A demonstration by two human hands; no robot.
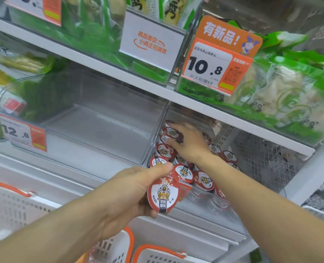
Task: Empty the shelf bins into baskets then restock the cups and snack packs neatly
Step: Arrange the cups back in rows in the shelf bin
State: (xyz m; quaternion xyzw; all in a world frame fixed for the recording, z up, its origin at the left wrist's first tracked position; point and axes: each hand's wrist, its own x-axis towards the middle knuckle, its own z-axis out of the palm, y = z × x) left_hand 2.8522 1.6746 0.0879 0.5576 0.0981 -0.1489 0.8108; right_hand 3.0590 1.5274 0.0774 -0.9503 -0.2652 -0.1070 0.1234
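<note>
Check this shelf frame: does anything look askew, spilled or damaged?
Nothing spilled or damaged. The red-and-white lidded cups lie jumbled at mixed tilts in the clear plastic bin; the left hand grips one, the right hand another.

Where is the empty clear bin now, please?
In the head view, the empty bin sits centre-left on the middle shelf, directly left of the bin of cups.

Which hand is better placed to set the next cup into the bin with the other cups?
Probably the left hand: it already grips a cup at the front of the cup bin. The right hand reaches deeper, fingers on the stacked cups.
</note>
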